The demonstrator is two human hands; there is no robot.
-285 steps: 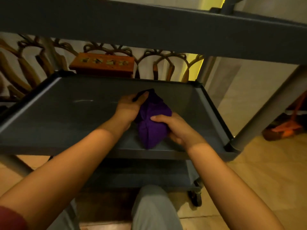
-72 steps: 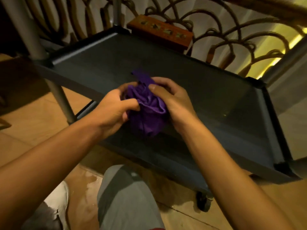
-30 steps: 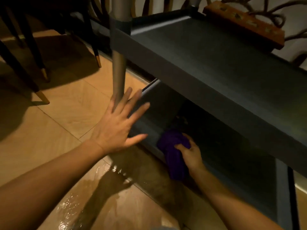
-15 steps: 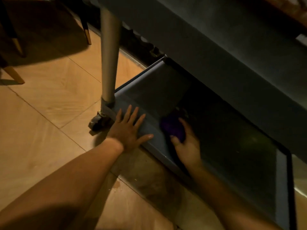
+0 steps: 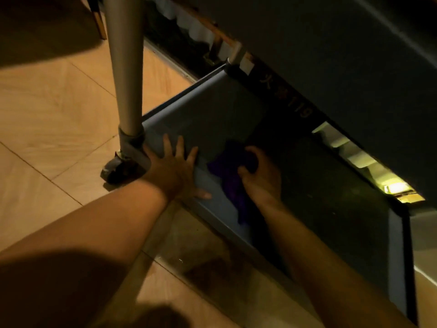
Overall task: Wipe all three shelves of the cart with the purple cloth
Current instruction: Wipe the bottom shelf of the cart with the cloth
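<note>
The right hand (image 5: 261,178) is gripping the bunched purple cloth (image 5: 228,172) on the bottom shelf (image 5: 208,114) of the cart, near its front left corner. The left hand (image 5: 176,170) is lying flat and spread over the shelf's front rim, grasping nothing. The cart is standing on a wheel (image 5: 113,170), so a hard push is likely rolling it away. The dim back corners are easy to miss. The cloth's long axis is running from the shelf's middle toward the front rim, its loose tail pointing at the person.

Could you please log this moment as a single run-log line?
stage: bottom shelf | right hand: gripping purple cloth on shelf | left hand: flat, open, on shelf's near rim beside caster
</note>
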